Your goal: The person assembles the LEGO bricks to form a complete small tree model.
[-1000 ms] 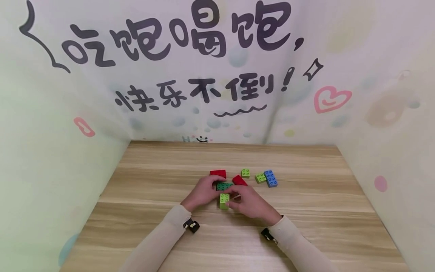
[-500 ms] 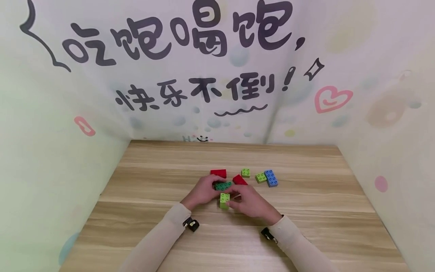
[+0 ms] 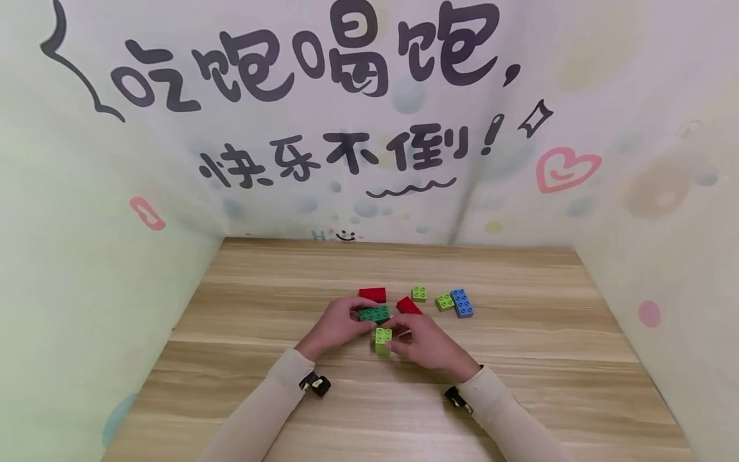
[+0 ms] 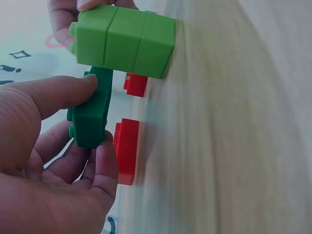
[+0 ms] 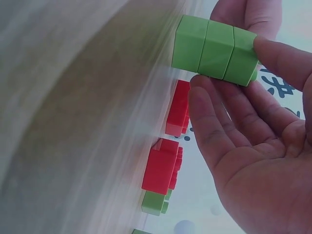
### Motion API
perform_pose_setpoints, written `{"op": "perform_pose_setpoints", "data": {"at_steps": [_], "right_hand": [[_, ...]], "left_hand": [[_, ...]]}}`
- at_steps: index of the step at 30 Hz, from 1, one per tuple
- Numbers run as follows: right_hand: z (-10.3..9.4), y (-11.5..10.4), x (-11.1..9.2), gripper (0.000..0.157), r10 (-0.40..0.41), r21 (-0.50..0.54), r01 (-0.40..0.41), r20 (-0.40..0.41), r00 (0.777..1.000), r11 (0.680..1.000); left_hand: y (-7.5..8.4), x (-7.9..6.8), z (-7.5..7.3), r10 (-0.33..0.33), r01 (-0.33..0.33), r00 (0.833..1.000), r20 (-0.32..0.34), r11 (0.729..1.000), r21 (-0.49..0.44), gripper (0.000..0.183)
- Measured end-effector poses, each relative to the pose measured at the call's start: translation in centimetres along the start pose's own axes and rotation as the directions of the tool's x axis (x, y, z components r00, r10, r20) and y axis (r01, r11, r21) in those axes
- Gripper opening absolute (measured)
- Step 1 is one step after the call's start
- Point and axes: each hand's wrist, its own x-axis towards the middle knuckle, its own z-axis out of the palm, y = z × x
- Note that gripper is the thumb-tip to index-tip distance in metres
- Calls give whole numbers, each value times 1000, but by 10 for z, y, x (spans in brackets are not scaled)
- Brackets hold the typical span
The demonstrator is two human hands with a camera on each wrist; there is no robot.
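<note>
In the head view my left hand (image 3: 337,324) pinches a dark green toy building brick (image 3: 374,314) between thumb and fingers. The left wrist view shows this dark green brick (image 4: 90,122) raised off the tabletop, studs facing away from it. Close in front stands a stack of light green bricks (image 3: 383,343), upright on the table. My right hand (image 3: 424,340) holds that stack by its upper part, the thumb on its near side. Three light green layers make up the stack (image 5: 214,48) in the right wrist view.
Behind the hands lie two red bricks, one lengthwise (image 3: 372,295) and one slanted (image 3: 408,305). Farther right are a small light green brick (image 3: 419,294), another light green brick (image 3: 444,302) and a blue brick (image 3: 462,303) against it. A printed cloth wall (image 3: 346,212) borders the wooden table (image 3: 519,359).
My left hand has shifted a little left with the dark green brick, which has tilted and turned on the way. The right hand and the light green stack have stayed nearly still.
</note>
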Motion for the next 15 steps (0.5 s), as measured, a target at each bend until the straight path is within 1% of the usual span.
{"op": "perform_pose_setpoints", "data": {"at_steps": [7,10,13,15], "right_hand": [[-1,0,0,32,6,-14,-6,-8,1000,1000],[-1,1,0,32,0,-27,0,-13,1000,1000],[-1,1,1,32,-13,-35,12,-16,1000,999],[-1,1,2,32,-15,-32,14,-16,1000,999]], "left_hand": [[2,-7,-9,-17,17,1000,-10,999,-40,36],[3,-10,-12,-6,6,1000,2,995,-97,36],[5,-14,-15,13,-9,1000,20,986,-169,37],[6,-16,-17,29,-23,999,29,980,-196,37]]}}
